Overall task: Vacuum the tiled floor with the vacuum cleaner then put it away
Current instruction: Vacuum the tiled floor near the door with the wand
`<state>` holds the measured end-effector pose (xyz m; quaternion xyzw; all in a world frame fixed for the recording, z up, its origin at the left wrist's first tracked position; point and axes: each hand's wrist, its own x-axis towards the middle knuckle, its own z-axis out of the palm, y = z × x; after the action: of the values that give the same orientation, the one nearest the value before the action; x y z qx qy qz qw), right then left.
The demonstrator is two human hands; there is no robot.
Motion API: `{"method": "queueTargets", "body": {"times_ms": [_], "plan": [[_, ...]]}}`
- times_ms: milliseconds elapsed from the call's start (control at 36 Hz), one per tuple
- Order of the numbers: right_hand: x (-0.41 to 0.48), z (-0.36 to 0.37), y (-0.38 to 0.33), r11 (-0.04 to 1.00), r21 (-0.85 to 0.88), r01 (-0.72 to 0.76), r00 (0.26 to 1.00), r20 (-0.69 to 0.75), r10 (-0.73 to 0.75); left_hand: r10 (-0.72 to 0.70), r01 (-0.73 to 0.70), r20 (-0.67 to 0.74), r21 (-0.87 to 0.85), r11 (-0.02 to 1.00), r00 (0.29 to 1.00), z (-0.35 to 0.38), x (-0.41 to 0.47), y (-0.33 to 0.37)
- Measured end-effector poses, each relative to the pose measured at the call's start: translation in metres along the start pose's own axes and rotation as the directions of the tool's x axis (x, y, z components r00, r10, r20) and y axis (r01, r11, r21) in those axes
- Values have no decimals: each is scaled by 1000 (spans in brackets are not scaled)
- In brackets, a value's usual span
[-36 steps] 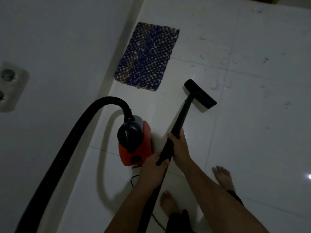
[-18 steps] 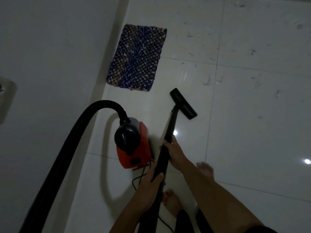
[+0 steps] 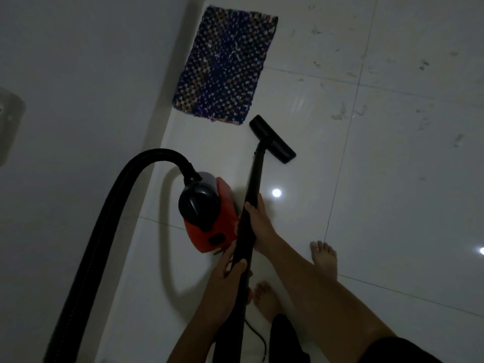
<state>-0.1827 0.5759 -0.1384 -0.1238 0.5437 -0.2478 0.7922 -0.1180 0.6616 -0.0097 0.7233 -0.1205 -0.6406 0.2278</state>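
A red and black vacuum cleaner body [image 3: 209, 221] sits on the white tiled floor [image 3: 392, 205] beside the wall. Its thick black hose [image 3: 104, 218] arches up from the top and runs down to the lower left. Both hands hold the black wand [image 3: 252, 189], which slopes forward to the flat black floor nozzle [image 3: 272, 138] resting on the tile just below the mat's corner. My right hand [image 3: 258, 221] grips the wand higher up the tube. My left hand [image 3: 227, 279] is wrapped around it nearer to me.
A dark blue woven mat [image 3: 227, 64] lies by the wall ahead. The wall [image 3: 78, 100] runs along the left, with a socket plate [image 3: 9, 124] at the edge. Dirt specks [image 3: 340, 113] dot the tiles to the right. My bare feet [image 3: 323, 260] stand behind the wand; a thin cable [image 3: 258, 339] trails below.
The nozzle came back towards me half a second ago and now sits forward again, close to the mat's near corner. Both hands kept their grip on the wand.
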Motion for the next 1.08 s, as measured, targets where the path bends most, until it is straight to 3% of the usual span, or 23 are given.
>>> {"method": "queueTargets", "body": {"times_ms": [139,333,444,528,639,806,972,1083], "plan": [[7,-2,-5,1000,-1,17,1000,-6,-17,-19,19,0,-25,1000,1000,5,9,1],[27,-11,-29,990,-142,-26,998,-62,17,-9,9,-9,-27,1000,1000,21,31,10],[44,-19,-48,981,-188,-40,990,-138,14,-9,7,73,32,999,997,37,40,24],[49,-27,-63,987,-146,-63,988,-149,41,49,-54,96,50,997,994,50,38,34],[46,-38,-80,998,-48,-31,993,-118,25,50,-44,117,-47,998,992,62,39,45],[39,-56,-90,948,312,-66,995,-50,86,46,-26,160,-127,992,986,81,48,64],[46,-62,-123,951,297,-87,992,-65,111,23,-3,140,-144,990,990,103,54,90],[53,-65,-155,969,229,-92,988,-104,118,-32,67,198,-172,983,980,114,57,119]]}}
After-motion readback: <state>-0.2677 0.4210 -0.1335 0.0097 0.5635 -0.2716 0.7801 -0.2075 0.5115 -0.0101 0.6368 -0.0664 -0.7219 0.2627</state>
